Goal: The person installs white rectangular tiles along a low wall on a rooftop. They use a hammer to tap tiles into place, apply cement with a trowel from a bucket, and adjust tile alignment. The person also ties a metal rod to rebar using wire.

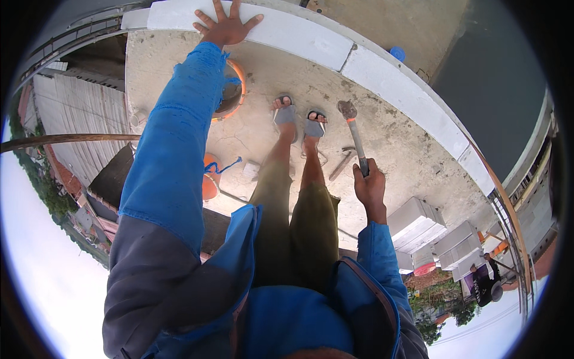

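My left hand [227, 29] lies with fingers spread on top of a white block [299, 37] in a curved-looking row. More white blocks [394, 87] continue the row to the right, with a thin joint line between them. In my right hand [371, 186] is a hammer [357, 139], gripped by the dark end of its grey handle. Its stubby, dusty head points away from me, above the concrete floor and apart from the blocks. A second hammer [342, 163] with a wooden-looking handle lies on the floor left of my right hand.
An orange-rimmed bucket [242, 90] stands below my left forearm. Nearer is another orange bucket [210, 190] with blue rope. Stacked pale blocks [415, 224] stand at the right. Beyond the row lies a lower grey surface [496, 78] with a blue round object [397, 54]. Another person [485, 281] is far right.
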`<act>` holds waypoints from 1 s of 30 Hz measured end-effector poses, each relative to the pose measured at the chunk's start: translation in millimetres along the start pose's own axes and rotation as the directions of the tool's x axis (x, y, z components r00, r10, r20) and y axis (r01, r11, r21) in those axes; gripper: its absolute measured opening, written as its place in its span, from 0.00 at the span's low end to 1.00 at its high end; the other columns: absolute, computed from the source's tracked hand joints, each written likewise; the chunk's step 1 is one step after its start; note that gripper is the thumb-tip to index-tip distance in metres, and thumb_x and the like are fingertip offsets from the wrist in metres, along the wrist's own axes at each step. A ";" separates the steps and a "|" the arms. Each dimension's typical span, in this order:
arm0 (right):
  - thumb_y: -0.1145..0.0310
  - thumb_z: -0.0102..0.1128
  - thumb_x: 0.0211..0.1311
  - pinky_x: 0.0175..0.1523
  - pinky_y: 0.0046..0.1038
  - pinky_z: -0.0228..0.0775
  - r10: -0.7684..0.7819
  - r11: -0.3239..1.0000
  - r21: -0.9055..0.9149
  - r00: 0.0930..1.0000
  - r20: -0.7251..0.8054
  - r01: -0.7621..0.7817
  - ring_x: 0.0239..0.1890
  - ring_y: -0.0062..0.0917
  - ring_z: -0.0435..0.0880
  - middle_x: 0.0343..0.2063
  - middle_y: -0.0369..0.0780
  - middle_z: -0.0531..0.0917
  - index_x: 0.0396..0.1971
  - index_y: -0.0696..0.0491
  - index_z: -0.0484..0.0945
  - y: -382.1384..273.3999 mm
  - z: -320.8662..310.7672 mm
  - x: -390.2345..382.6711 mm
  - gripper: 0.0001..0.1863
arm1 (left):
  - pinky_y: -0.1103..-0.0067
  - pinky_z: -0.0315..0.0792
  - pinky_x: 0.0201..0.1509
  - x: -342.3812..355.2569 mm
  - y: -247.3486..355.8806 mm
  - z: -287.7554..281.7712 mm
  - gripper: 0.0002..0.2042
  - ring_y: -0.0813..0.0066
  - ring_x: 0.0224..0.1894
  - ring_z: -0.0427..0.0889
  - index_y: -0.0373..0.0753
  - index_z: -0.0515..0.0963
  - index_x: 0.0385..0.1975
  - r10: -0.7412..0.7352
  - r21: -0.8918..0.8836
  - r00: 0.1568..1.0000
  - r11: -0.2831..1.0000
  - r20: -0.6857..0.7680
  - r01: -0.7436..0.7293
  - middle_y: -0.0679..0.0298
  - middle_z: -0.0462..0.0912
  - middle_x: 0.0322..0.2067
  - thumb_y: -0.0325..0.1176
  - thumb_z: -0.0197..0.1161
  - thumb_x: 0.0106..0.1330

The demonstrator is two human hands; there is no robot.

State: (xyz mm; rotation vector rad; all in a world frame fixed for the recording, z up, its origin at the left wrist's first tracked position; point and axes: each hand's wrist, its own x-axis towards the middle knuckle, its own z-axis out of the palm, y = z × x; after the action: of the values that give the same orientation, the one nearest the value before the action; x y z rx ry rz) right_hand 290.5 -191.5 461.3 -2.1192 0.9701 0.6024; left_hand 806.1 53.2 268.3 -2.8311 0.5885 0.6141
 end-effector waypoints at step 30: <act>0.52 0.69 0.71 0.36 0.41 0.80 -0.237 0.849 -0.523 0.937 -0.257 0.071 0.34 0.40 0.90 0.35 0.35 0.88 0.41 0.47 0.79 79.1 -126.9 101.4 0.14 | 0.21 0.26 0.73 -15.8 -1.9 -18.4 0.53 0.13 0.79 0.20 0.67 0.44 0.86 0.037 -0.188 0.982 0.979 -0.184 -0.072 0.42 0.28 0.85 0.87 0.44 0.63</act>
State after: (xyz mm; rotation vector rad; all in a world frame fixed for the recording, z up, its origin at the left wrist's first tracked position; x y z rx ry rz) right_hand 304.5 -370.7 442.7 -2.8068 0.8518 0.4811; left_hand 800.3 55.5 291.8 -3.0869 0.6735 0.4492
